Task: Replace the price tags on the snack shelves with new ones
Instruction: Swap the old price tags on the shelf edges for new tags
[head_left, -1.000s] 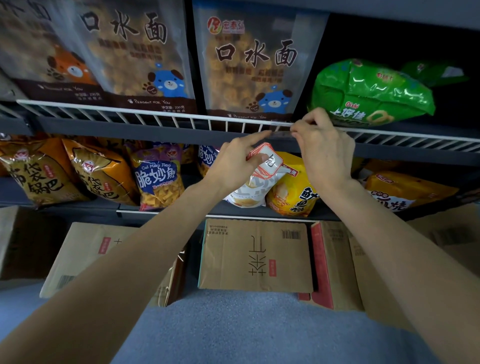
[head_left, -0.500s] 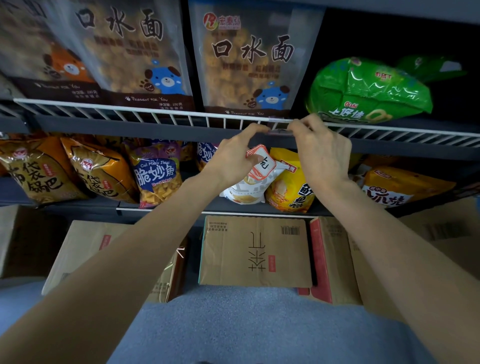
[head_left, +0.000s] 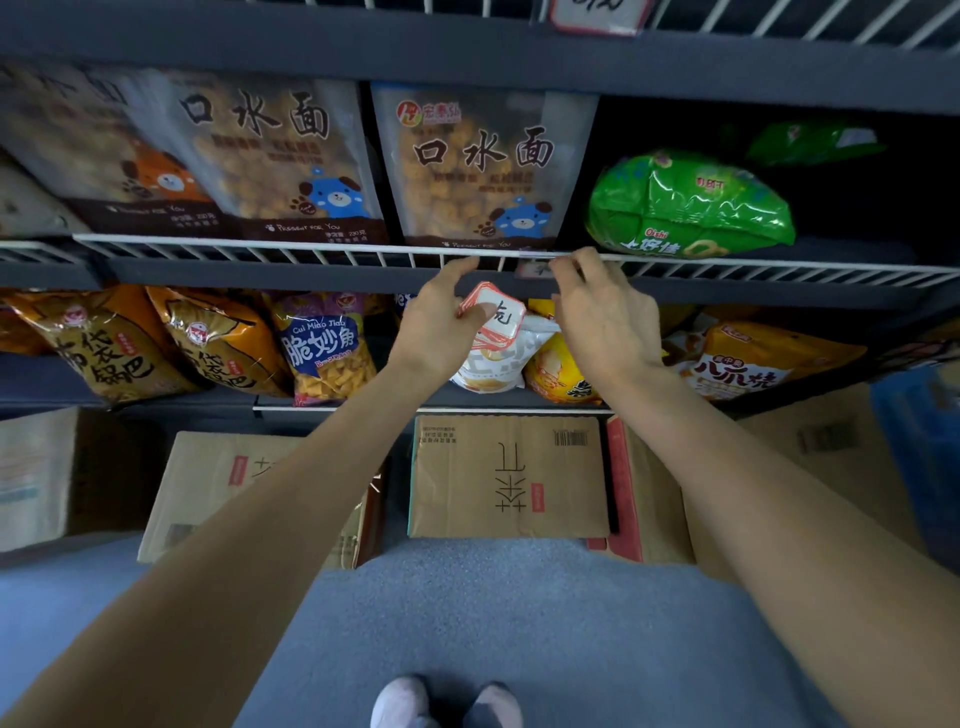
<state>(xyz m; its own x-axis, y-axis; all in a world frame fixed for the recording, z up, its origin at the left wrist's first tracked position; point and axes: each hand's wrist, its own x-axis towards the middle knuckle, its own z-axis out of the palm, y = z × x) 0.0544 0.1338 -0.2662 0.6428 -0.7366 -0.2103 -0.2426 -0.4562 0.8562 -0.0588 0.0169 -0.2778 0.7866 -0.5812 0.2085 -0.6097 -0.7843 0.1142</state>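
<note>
I take the white wire shelf rail (head_left: 311, 250) as my landmark, and everything else sits off it. Above the rail stand the big noodle-snack bags (head_left: 483, 166), with a green bag (head_left: 691, 205) lying farther along to the right; below it are orange and purple snack packs, and under those the cardboard boxes (head_left: 506, 475) on the floor. My left hand (head_left: 441, 325) hangs just under the rail, forefinger stretched up to touch its lower edge while the thumb pinches a small stack of new price tags (head_left: 493, 317) against the other fingers. My right hand (head_left: 605, 312) is beside it, fingertips curled up at the rail around a small tag (head_left: 535, 268) clipped there; it is blurred, and I cannot tell whether the fingers truly pinch it or only touch it. I judge these tags to be light, thin card or plastic, stiff enough to keep flat yet easy to bend or crease, and slick enough for the stack to fan out or slip. I would take the clipped tag by its lower corner edges and pull it squarely off the rail, keeping the thumb pressing firmly on the stack's middle.
</note>
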